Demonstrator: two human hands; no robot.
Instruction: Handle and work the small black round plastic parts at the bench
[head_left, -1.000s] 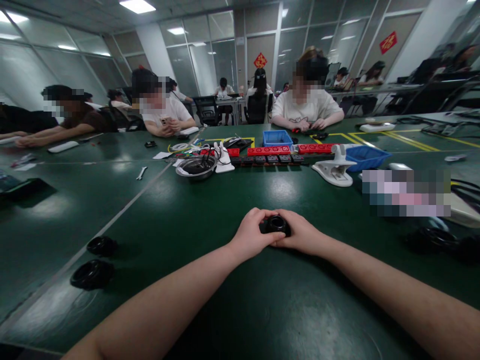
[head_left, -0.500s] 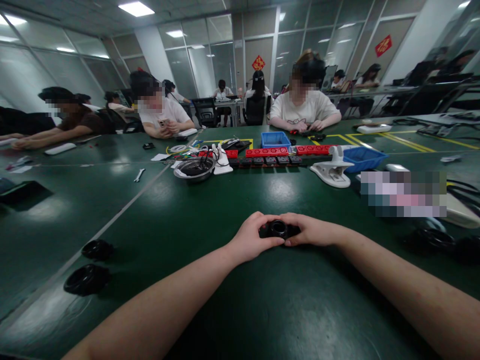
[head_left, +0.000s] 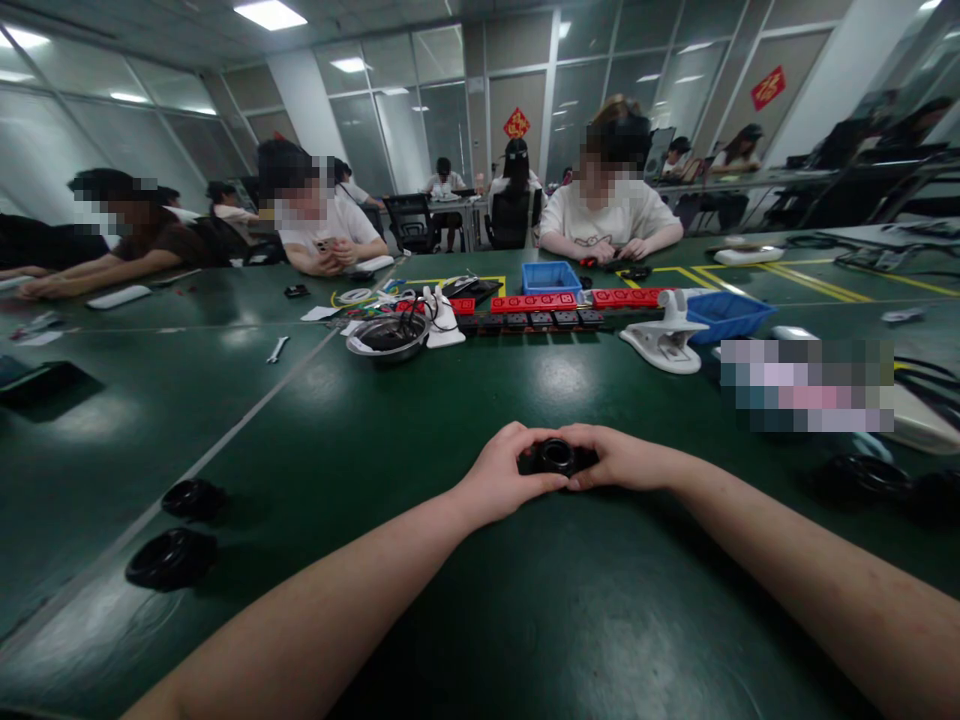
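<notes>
Both forearms came in from the bottom corners of the frame and met just below centre, low over the green table (head_left: 465, 620). The left hand (head_left: 504, 472) curled in from the left, fingers hooked over the top and thumb tucked underneath, clamped on the small black ring part (head_left: 556, 456). The right hand (head_left: 626, 460) lay flatter, palm down, fingertips pressed to the part's right side, so the two hands were together with that piece pinched between them. The part sat just below the middle of the frame, its round opening facing up toward the camera and its longer side running left to right between the hands.

At lower left, well apart from the hands, two black rings (head_left: 171, 558) lay on the table. More dark parts (head_left: 862, 478) sat at the right edge. Farther back, left of centre, were a metal bowl (head_left: 388, 336), a row of red blocks (head_left: 534, 301), a white clamp stand (head_left: 666, 340) and two blue trays (head_left: 552, 276). At the far side of the table, people sat with their own hands busy.
</notes>
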